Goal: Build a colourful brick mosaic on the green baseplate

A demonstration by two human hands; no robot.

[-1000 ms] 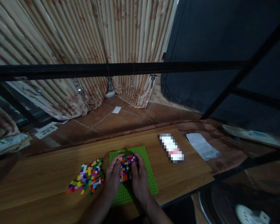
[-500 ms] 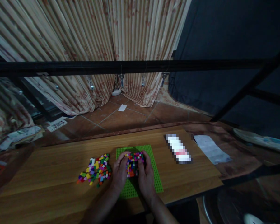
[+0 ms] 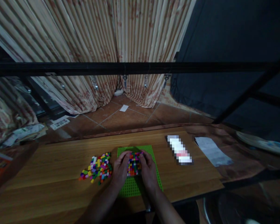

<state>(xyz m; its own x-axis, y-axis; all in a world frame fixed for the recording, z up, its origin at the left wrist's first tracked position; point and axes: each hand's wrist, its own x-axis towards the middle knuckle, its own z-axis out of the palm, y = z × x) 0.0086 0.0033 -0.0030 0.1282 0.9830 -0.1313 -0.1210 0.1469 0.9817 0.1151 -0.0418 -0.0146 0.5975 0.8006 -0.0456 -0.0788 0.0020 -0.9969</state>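
— At the near side of the bench point(image 3: 58, 161), over the green baseplate point(image 3: 132, 189): what is listed?
— Left hand point(image 3: 120, 169), fingers curled around the left side of one multicoloured brick block point(image 3: 134, 166); right hand point(image 3: 149, 169), likewise curled, on its right side. Thumbs along the near face.
— Why from both sides?
— Presumably to steady it. Whether it touches the baseplate: cannot tell.
— Beside these?
— Loose bricks point(image 3: 103, 166), one mixed heap, left of the baseplate; probably placed for easy reach, leaving the baseplate uncluttered. Right, apart: one flat pixelated item point(image 3: 180, 151), identity unclear, seemingly laid clear of the elbows.
— Farther off?
— One dark rail point(image 3: 140, 67); one white card point(image 3: 124, 108) on the floor point(image 3: 135, 119); striped curtains point(image 3: 84, 37), hanging behind the rail.
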